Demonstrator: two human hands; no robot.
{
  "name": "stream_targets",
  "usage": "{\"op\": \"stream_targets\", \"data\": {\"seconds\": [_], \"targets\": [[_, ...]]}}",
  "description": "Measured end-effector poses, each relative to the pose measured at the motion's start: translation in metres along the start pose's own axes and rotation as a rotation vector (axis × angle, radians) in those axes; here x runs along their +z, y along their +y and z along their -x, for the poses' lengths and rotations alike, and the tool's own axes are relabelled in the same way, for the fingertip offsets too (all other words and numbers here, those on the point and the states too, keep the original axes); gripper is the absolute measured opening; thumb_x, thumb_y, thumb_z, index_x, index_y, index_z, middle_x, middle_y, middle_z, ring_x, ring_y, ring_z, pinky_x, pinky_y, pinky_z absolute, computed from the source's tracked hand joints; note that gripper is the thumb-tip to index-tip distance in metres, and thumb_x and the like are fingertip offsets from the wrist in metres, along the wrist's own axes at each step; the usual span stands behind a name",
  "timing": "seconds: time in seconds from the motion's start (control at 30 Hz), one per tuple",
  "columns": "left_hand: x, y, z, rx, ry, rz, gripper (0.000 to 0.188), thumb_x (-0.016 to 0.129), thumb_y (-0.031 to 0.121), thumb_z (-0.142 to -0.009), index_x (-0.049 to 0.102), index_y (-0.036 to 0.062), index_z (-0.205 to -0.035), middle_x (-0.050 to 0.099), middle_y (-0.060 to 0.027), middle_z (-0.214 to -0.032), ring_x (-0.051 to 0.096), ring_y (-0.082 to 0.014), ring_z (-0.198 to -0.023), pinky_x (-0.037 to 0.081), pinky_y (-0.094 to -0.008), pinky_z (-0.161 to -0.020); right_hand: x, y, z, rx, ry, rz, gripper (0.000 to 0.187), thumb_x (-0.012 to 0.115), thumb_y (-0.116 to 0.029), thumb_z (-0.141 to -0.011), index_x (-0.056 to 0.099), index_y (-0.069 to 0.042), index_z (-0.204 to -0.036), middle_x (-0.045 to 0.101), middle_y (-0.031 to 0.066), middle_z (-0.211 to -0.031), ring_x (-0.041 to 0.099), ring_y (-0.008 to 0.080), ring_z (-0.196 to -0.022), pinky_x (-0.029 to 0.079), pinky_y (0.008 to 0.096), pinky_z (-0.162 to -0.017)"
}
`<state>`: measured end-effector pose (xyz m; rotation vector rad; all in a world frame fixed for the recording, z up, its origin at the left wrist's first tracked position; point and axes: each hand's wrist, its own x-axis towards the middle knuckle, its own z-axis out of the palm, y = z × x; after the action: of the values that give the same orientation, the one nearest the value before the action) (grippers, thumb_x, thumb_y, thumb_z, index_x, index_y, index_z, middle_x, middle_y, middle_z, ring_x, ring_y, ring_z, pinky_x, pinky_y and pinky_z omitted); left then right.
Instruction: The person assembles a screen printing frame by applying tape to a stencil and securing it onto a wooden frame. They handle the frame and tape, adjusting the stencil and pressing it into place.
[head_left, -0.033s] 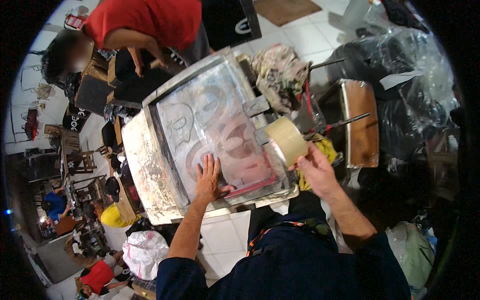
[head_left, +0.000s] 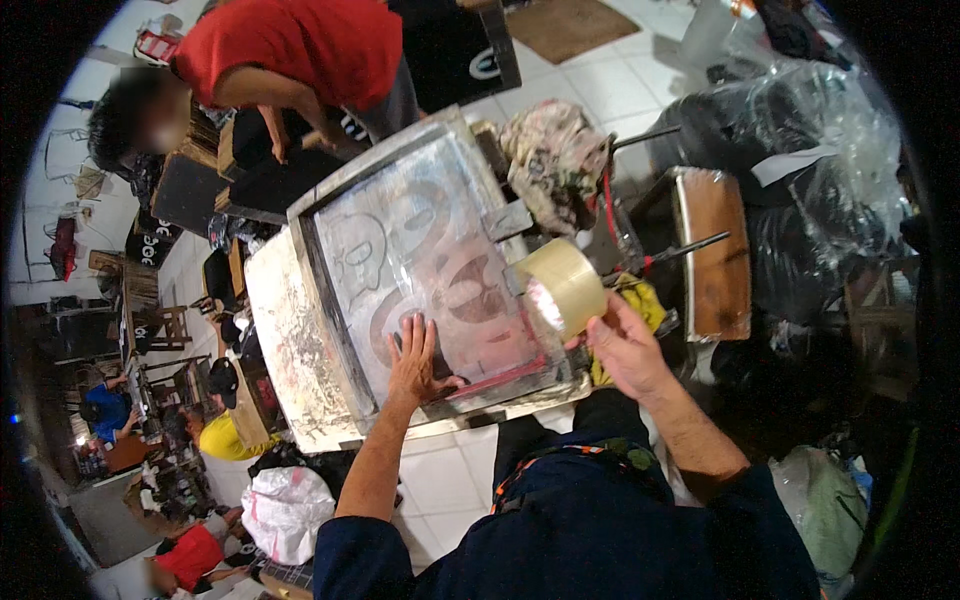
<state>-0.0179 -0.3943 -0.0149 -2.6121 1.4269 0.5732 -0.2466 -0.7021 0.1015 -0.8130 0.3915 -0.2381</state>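
Note:
A screen-printing frame (head_left: 318, 250) with cartoon-like shapes on its mesh rests on a paint-stained white board (head_left: 290, 340). My left hand (head_left: 413, 368) lies on the lower part of the mesh, fingers spread and holding nothing. Over the frame's right edge is a wide roll of clear yellowish packing tape (head_left: 572, 283). My right hand (head_left: 628, 350) grips the roll by its near right side, thumb and fingers closed on it. A metal hinge clamp (head_left: 507, 221) meets the frame just beyond the roll. Whether the tape touches the mesh I cannot tell.
A stained rag (head_left: 556, 150) is bunched behind the clamp, near a metal rod (head_left: 690, 245) and a wooden-faced box (head_left: 715, 255). Black plastic-wrapped bundles (head_left: 800, 190) fill the right. At far left a person in red (head_left: 300, 50) bends over dark panels. A white sack (head_left: 288, 512) stands lower left.
The tape roll and my right hand have shifted slightly left, and the view has moved a little. My left hand stays on the mesh.

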Motion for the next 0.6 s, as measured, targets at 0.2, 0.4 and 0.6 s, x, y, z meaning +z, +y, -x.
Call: {"op": "stream_targets", "data": {"seconds": [0.2,0.4,0.6], "targets": [[-0.071,0.087,0.023,-0.143,0.395,0.534,0.137,0.087,0.066,-0.063,0.02,-0.0004,-0.164,0.015,-0.0282,-0.17,0.016,-0.0471,-0.157,0.016,-0.0684,-0.121,0.039,-0.031,0.022,0.058,-0.329,-0.242,0.041,0.055,-0.016,-0.108,0.048,-0.004,-0.147,0.063,0.0072,-0.131,0.06,0.0184,-0.115,0.049,0.0373,-0.1],[-0.178,0.181,0.089,0.155,0.781,1.521,0.142,0.102,0.025,-0.063,0.006,0.0059,-0.165,0.037,-0.0226,-0.16,0.043,-0.0342,-0.145,0.04,-0.0482,-0.118,0.076,-0.031,0.027,0.135,-0.477,0.218,0.049,0.06,-0.023,-0.107,0.047,-0.004,-0.151,0.06,0.0067,-0.138,0.056,0.0169,-0.127,0.047,0.0356,-0.107],[-0.205,0.187,0.149,-0.011,0.983,1.233,0.12,0.097,0.011,-0.067,0.021,0.0038,-0.159,0.044,-0.0192,-0.155,0.052,-0.0295,-0.137,0.05,-0.0426,-0.109,0.121,-0.055,0.042,-0.113,-0.648,0.688,0.048,0.064,-0.019,-0.103,0.055,-0.001,-0.147,0.058,0.0115,-0.141,0.051,0.0224,-0.131,0.041,0.038,-0.11]]}}
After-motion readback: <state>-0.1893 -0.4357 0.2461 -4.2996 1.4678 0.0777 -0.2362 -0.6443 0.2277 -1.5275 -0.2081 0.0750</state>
